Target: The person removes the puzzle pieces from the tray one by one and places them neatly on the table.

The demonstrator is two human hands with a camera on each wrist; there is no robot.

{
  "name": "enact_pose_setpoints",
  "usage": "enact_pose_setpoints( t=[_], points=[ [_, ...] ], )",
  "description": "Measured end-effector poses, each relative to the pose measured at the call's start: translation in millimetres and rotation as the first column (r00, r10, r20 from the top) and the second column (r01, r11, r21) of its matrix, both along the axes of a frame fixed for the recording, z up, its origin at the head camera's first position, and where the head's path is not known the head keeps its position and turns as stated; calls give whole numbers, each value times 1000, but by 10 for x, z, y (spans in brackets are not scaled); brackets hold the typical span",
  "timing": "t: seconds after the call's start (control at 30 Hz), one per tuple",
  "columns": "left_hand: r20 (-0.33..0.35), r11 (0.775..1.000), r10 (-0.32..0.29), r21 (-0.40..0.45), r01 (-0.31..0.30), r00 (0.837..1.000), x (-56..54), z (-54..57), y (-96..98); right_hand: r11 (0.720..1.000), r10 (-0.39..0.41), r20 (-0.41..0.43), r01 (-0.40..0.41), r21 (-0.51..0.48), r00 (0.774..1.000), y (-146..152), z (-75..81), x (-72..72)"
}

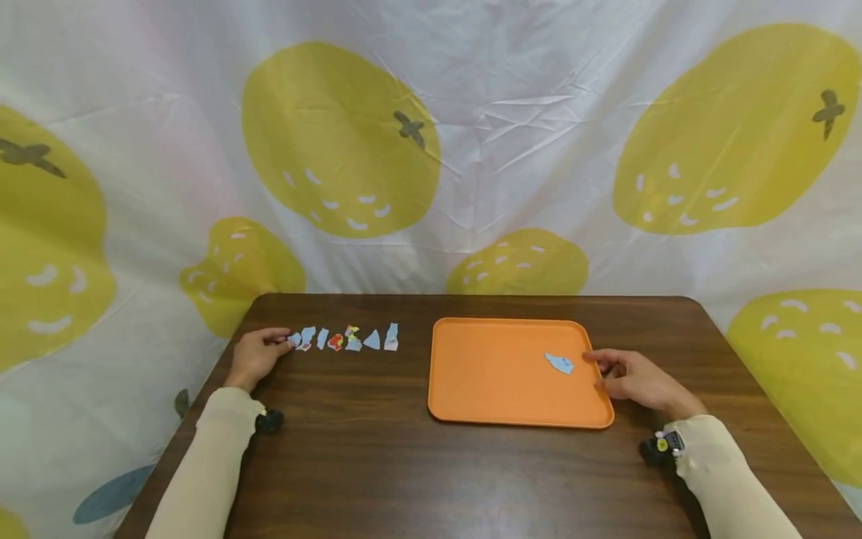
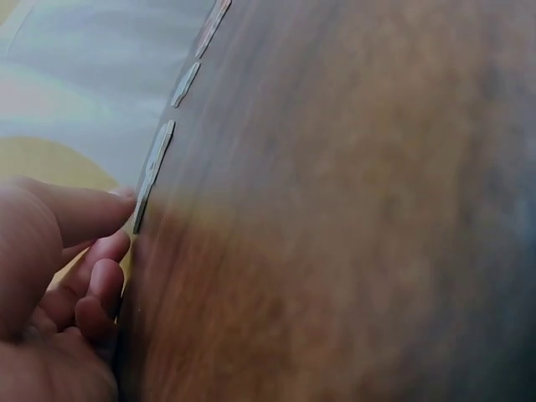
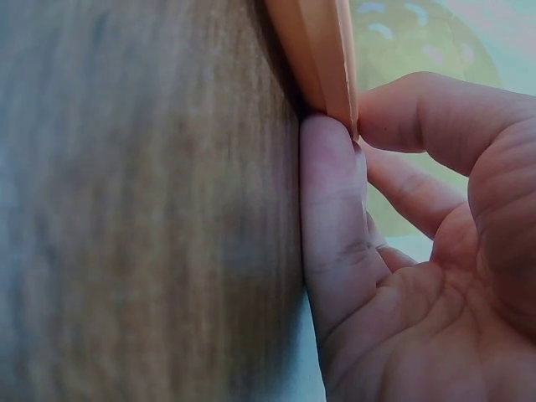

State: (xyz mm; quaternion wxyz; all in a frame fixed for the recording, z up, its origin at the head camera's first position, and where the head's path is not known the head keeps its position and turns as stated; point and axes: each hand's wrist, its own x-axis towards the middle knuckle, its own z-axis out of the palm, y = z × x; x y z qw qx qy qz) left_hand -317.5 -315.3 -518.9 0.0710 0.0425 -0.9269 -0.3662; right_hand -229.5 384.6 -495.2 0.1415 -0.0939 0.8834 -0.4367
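At the left end of a row of torn paper pieces, my left hand [image 1: 256, 357] pinches the leftmost light-blue piece [image 1: 295, 340] at the tabletop. In the left wrist view, the fingertips [image 2: 123, 201] meet the end of that flat piece, and the lower fingers curl below. On the other side, my right hand [image 1: 640, 382] grips the right rim of an orange tray [image 1: 498, 374]. The right wrist view puts one finger [image 3: 331, 180] low against the tray's edge and another on its rim. One light-blue torn piece [image 1: 560, 364] lies in the tray.
The row continues rightward with several pieces, among them a red one [image 1: 335, 342], a yellow-patterned one [image 1: 353, 338] and a tall blue one [image 1: 392, 337]. A dark wooden table [image 1: 377, 464] carries everything. Behind it hangs a fruit-print curtain [image 1: 525, 142].
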Motion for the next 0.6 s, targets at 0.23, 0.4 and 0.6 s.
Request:
enact_pose_setpoints(
  t=[0.23, 0.4, 0.6],
  points=[
    [5, 990, -3, 142, 2, 1000, 39, 54, -20, 1000, -3, 5, 3, 2, 1000, 3, -3, -1],
    [-12, 986, 0, 168, 2, 1000, 38, 107, -39, 1000, 1, 4, -1, 3, 1000, 10, -16, -7],
    [-74, 986, -7, 165, 20, 997, 59, 188, -22, 1000, 8, 4, -8, 7, 1000, 10, -16, -27]
  ],
)
